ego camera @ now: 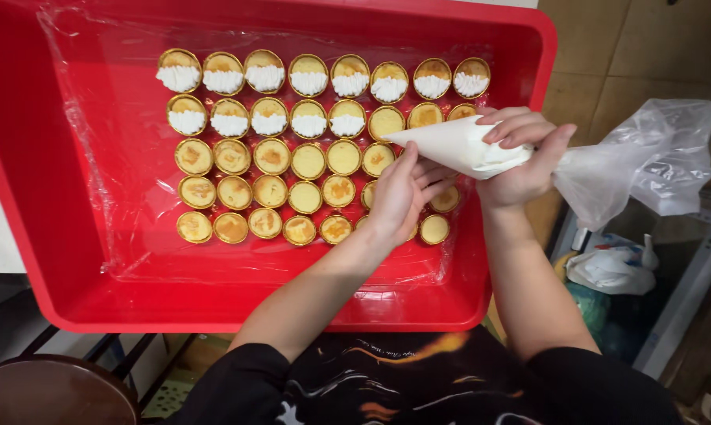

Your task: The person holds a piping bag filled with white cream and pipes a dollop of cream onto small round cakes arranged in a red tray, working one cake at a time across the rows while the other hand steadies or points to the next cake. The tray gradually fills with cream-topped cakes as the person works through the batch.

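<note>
Many gold-cup tarts (270, 156) in red tray (25, 197), some cream-topped.

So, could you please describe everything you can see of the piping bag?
The piping bag is a clear plastic cone packed with white cream, lying nearly level over the right side of the red tray. Its pointed tip aims left at a plain pastry cup in the second row. The right hand grips its wide end, where the empty plastic is twisted and flares out loosely to the right. The left hand supports the cone from below, fingers against its underside.
</note>
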